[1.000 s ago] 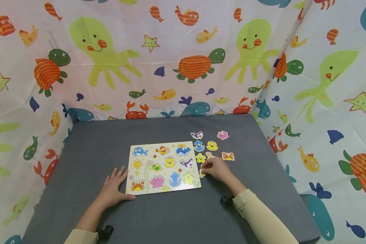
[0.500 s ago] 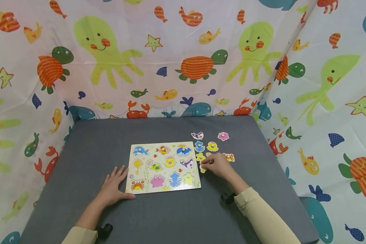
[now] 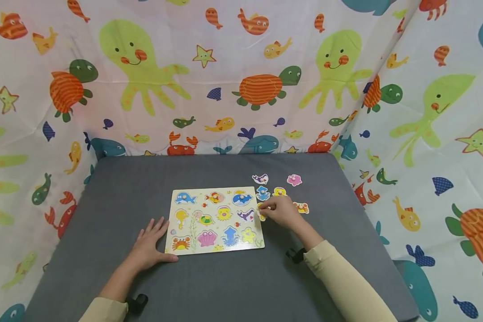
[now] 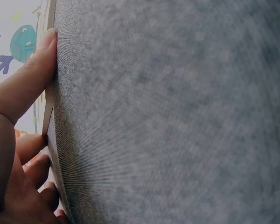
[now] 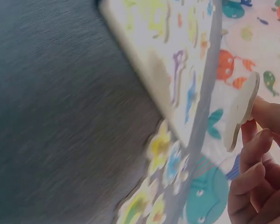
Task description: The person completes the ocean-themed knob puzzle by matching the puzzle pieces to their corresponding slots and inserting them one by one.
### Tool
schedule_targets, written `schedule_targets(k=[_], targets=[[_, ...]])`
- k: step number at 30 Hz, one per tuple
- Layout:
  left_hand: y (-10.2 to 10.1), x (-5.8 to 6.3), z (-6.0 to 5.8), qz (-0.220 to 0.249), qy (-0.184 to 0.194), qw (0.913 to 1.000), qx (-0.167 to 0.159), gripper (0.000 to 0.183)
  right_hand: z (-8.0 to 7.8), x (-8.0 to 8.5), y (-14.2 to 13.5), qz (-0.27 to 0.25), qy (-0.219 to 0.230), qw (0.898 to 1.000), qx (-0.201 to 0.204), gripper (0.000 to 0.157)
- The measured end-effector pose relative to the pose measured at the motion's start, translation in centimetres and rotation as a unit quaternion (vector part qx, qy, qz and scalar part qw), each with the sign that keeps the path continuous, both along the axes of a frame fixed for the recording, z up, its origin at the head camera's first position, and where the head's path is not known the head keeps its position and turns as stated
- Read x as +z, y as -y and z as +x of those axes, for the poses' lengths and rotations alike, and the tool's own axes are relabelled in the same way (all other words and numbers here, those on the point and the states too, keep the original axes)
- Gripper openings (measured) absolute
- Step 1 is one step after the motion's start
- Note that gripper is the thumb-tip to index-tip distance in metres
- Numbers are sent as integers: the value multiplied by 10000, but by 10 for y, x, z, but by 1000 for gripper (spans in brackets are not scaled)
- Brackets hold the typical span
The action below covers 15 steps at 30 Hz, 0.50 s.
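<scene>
A flat wooden puzzle board [image 3: 215, 228] with pictures of sea animals lies on the grey table. My left hand [image 3: 148, 247] rests at its near left corner, fingers along the left side and thumb [image 4: 42, 53] at the near edge. Just off the board's right edge, my right hand [image 3: 282, 212] pinches a yellow puzzle piece [image 3: 261, 213]. In the right wrist view the plain pale back of this puzzle piece [image 5: 242, 112] shows, tilted and raised above the table; its picture is turned away there.
Loose pieces lie right of the board: a purple whale [image 3: 260, 179], a pink shell [image 3: 294, 180], a blue squid [image 3: 263, 193], a yellow octopus [image 3: 279, 191] and a crab [image 3: 302, 208]. A yellow star [image 5: 159, 147] shows in the right wrist view. A sea-animal curtain [image 3: 221, 103] hangs behind.
The right hand has lifted the yellow puzzle piece from beside the board's lower right and moved it away from the body and slightly left. The left hand has stayed in place.
</scene>
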<state>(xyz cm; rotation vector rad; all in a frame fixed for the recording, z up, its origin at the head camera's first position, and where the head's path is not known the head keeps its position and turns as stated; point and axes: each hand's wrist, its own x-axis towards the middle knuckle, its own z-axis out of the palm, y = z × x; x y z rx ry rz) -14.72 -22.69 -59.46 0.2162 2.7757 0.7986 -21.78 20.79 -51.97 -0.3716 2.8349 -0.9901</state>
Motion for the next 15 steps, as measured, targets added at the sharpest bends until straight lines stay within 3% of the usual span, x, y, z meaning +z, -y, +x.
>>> schedule_targets(k=[15], targets=[[0, 1, -1, -22, 63, 10000, 48, 132, -17, 19, 66, -283, -355, 9968, 656, 10]])
